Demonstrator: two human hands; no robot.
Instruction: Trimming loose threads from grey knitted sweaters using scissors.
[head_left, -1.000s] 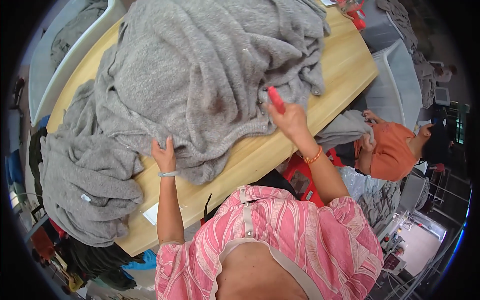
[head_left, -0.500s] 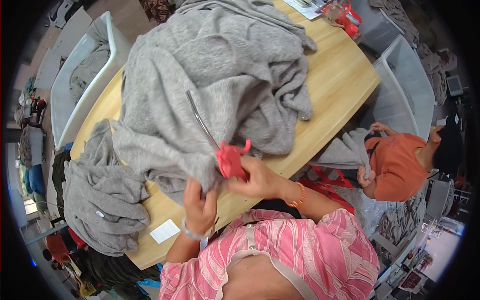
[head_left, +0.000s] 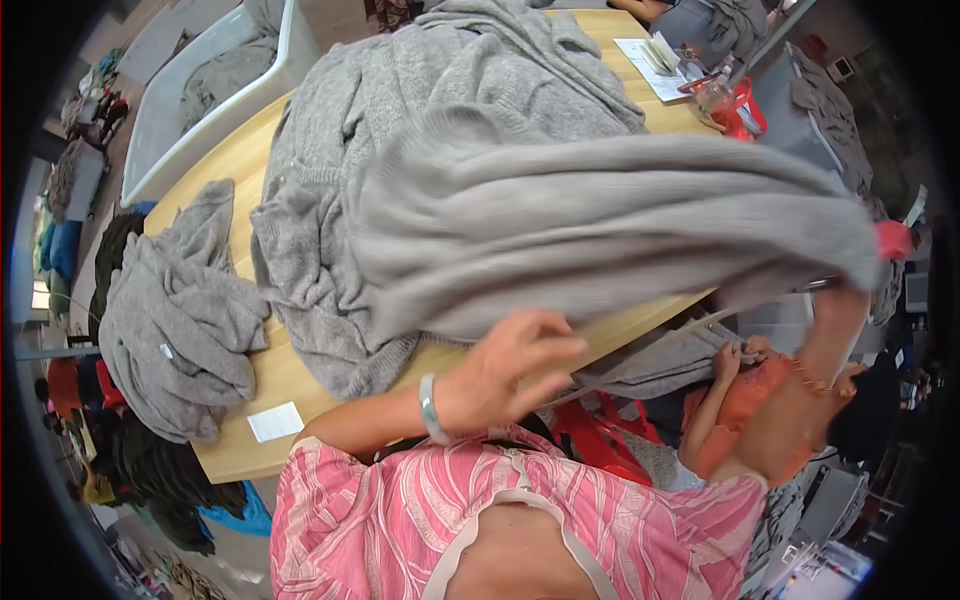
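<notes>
A grey knit garment [head_left: 600, 215], stretched and smeared by motion, runs across the table from the pile to the far right. My right hand [head_left: 840, 305] is raised at its far end, gripping the cloth, with its fingers mostly hidden. Just beyond that hand shows a red piece [head_left: 893, 240], likely the red-handled tool with a curved metal rod; its rod is hidden. My left hand [head_left: 515, 365] hovers by the near table edge, below the garment, with fingers apart and nothing in them. More grey knitwear [head_left: 370, 110] is heaped on the wooden table [head_left: 235, 430].
At the table's left lies a smaller grey knit heap [head_left: 185, 320] beside a white slip [head_left: 275, 422]. A white bin [head_left: 150, 150] stands behind. Papers [head_left: 655, 65] and a red basket [head_left: 742, 115] sit far right. A co-worker in orange [head_left: 735, 400] handles grey cloth close by.
My right hand has swung up and far right, pulling the garment out from the pile. The left hand has let go of the cloth and opened. The red-handled tool moved right with the right hand.
</notes>
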